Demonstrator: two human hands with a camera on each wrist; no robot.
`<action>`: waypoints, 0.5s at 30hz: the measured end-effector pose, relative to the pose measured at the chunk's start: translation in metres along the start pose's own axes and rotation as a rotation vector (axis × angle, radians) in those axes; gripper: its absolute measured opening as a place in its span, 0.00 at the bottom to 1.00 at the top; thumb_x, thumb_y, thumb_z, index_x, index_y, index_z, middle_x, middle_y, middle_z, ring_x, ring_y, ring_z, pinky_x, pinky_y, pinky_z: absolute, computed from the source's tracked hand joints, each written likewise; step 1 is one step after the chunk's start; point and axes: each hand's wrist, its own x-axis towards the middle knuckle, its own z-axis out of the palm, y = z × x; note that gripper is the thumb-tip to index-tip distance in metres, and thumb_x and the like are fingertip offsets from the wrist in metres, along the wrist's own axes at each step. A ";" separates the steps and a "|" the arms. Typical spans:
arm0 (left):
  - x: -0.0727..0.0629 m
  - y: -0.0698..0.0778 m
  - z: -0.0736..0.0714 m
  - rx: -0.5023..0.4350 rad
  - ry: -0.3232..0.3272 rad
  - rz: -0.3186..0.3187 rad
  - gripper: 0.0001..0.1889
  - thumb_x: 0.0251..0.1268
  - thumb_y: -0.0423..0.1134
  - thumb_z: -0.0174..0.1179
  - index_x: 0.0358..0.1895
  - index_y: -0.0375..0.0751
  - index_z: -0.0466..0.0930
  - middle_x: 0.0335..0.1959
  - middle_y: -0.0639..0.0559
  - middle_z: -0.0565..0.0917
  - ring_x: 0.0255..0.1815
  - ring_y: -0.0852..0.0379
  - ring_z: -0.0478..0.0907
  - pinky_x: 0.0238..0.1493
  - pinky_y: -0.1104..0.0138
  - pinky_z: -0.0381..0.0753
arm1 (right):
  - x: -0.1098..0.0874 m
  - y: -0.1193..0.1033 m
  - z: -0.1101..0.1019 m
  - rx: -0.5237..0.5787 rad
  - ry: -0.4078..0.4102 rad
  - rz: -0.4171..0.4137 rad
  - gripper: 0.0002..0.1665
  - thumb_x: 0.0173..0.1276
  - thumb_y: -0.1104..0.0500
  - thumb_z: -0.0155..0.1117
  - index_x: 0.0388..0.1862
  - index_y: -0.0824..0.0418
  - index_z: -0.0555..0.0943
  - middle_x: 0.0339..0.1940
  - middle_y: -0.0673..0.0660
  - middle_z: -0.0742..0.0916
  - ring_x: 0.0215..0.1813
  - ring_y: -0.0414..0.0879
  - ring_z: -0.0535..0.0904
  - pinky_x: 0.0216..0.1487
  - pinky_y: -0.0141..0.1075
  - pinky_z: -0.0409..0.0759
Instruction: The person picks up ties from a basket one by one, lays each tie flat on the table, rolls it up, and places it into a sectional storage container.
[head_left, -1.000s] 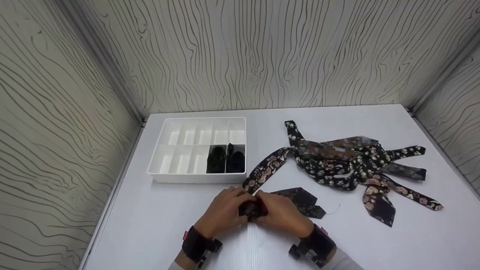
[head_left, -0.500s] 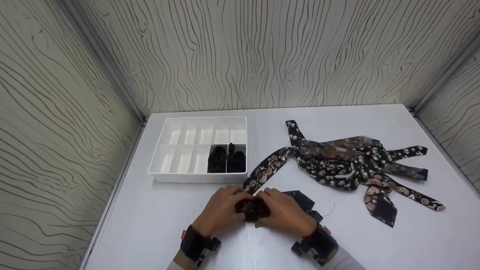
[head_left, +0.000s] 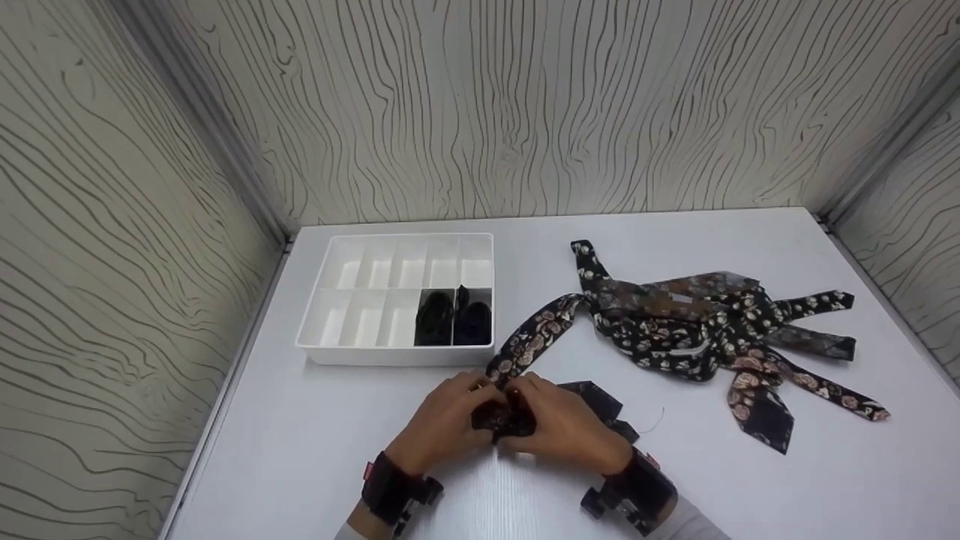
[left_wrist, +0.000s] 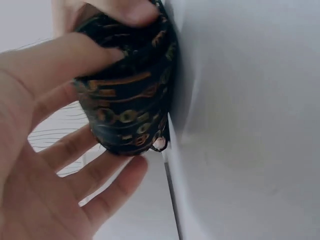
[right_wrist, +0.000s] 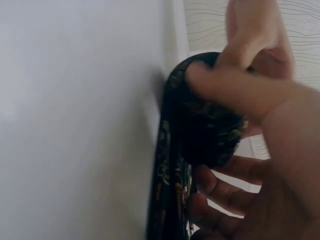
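Close to the table's near side, both hands work on a dark patterned necktie [head_left: 491, 418], part of which is wound into a roll. My left hand [head_left: 444, 420] holds the roll from the left; in the left wrist view its thumb lies over the top of the rolled necktie [left_wrist: 125, 117] and the fingers curve underneath. From the other side my right hand [head_left: 564, 426] grips the same roll. Two loose ends of this necktie [head_left: 596, 397] trail out to the right behind the right hand. In the right wrist view, flat layers of the necktie [right_wrist: 165, 185] run away from the roll along the tabletop.
A white divided box [head_left: 397, 356] stands left of centre, with dark rolled neckties [head_left: 435, 319] in two of its front compartments. Right of it lies a tangled pile of floral neckties [head_left: 697, 322]; one end [head_left: 532, 341] reaches toward the hands. Patterned panels [head_left: 510, 112] enclose the table.
The loose ends of the held necktie have drawn left, closer to the right hand. Both hands shift their fingers on the roll and stay in nearly the same place.
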 end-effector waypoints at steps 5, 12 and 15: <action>0.001 0.000 0.002 0.025 0.018 -0.005 0.28 0.53 0.49 0.80 0.60 0.56 0.84 0.54 0.56 0.84 0.53 0.57 0.80 0.58 0.60 0.81 | -0.001 -0.001 0.000 -0.080 0.046 -0.043 0.35 0.56 0.52 0.83 0.61 0.58 0.80 0.49 0.52 0.85 0.48 0.50 0.86 0.49 0.47 0.89; 0.003 0.004 0.005 0.045 0.006 -0.029 0.26 0.53 0.46 0.81 0.56 0.54 0.84 0.57 0.56 0.86 0.54 0.55 0.82 0.60 0.59 0.83 | -0.001 -0.001 0.000 -0.045 0.036 -0.019 0.38 0.53 0.53 0.84 0.62 0.57 0.79 0.52 0.52 0.85 0.51 0.51 0.86 0.53 0.50 0.88; 0.003 0.005 0.005 0.052 0.000 -0.031 0.29 0.55 0.49 0.80 0.61 0.54 0.83 0.60 0.54 0.85 0.57 0.53 0.82 0.62 0.57 0.82 | -0.001 0.001 0.000 -0.073 0.053 -0.037 0.37 0.53 0.55 0.85 0.62 0.58 0.79 0.52 0.54 0.86 0.52 0.53 0.87 0.54 0.51 0.88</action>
